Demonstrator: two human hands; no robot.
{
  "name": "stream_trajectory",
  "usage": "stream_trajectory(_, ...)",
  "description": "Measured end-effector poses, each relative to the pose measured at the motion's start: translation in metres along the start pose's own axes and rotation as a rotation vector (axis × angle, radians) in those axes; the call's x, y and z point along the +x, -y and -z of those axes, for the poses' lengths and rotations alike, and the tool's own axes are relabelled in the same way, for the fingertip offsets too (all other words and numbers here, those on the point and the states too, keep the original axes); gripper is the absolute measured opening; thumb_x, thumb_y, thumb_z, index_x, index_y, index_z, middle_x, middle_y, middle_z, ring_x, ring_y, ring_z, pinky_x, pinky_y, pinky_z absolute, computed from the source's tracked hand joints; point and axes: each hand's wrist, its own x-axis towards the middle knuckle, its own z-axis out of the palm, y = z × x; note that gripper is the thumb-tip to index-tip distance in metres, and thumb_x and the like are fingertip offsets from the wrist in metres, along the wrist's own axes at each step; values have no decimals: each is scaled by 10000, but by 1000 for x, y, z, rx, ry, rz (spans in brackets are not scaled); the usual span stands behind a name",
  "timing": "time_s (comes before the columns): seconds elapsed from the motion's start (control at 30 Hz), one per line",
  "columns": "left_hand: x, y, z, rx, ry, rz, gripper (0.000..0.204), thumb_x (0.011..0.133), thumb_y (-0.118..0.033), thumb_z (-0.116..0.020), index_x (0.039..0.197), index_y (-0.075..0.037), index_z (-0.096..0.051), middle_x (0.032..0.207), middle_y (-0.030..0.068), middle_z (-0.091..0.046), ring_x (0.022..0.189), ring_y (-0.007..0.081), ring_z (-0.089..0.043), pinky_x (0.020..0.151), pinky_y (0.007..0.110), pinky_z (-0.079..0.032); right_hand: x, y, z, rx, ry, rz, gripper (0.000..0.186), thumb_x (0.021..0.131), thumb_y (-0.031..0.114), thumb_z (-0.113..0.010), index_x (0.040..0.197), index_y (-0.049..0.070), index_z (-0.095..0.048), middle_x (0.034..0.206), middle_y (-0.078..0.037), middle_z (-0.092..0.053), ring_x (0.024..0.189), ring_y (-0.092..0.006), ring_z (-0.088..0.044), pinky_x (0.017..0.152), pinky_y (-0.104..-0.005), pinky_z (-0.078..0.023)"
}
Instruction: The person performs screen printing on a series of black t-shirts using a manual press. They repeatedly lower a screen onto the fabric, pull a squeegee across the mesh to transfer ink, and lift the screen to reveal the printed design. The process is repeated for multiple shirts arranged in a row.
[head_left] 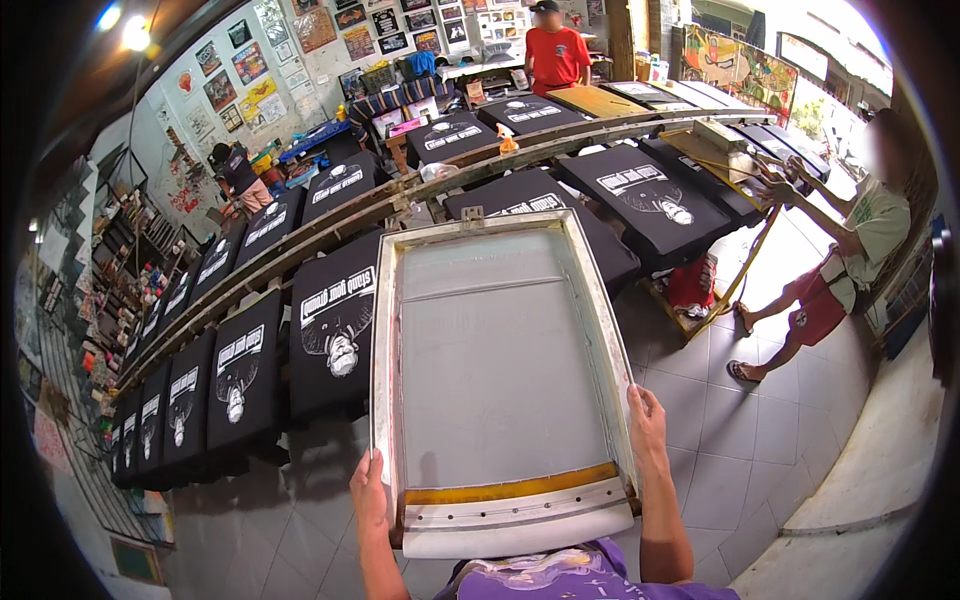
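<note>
I hold a screen-printing frame point(382, 330) in front of me, with a grey mesh point(500, 370) stretched across it. My left hand point(369, 495) is closed on its near left side, thumb up along the edge. My right hand point(648, 420) grips the right side a little farther up. Across the near end of the frame lies a squeegee point(520, 508) with an amber blade and a pale, bolted holder. The frame's far end reaches over a printed black T-shirt point(510, 195), hiding part of it.
Several printed black T-shirts point(240, 360) lie on boards along a long rail point(300, 225). At right, a co-worker point(870, 225) handles another frame point(735, 165) at the boards. A person in red point(557, 60) stands at the back; another person point(243, 178) bends at far left. Tiled floor point(700, 400) shows to my right.
</note>
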Motion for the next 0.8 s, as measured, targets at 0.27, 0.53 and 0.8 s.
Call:
stream_trajectory(0.27, 55, -10, -93, 5, 51, 29, 575, 1058, -384, -614, 1436, 49, -590, 1371, 123, -661, 1255, 175, -585, 1104, 310, -405, 84, 10, 24, -31, -99, 64, 746, 992, 579, -652, 1394, -47, -604, 909, -111, -704, 787, -112, -585, 715, -289, -469)
stream_trajectory(0.53, 128, -31, -172, -41, 65, 47, 612, 1048, -404, -620, 1438, 65, -579, 1389, 149, -654, 1277, 188, -583, 1121, 305, -390, 181, 67, 14, -151, -60, -3, 725, 994, 598, -632, 1370, -22, -641, 1086, -139, -713, 1011, -171, -625, 914, -316, -473)
stream_trajectory(0.8, 190, -38, -223, -66, 35, 27, 606, 1048, -400, -620, 1426, 73, -586, 1382, 151, -658, 1277, 191, -585, 1114, 311, -397, 275, 73, -19, -174, -62, 23, 755, 958, 639, -655, 1328, -17, -604, 851, -74, -649, 799, -133, -569, 723, -322, -459)
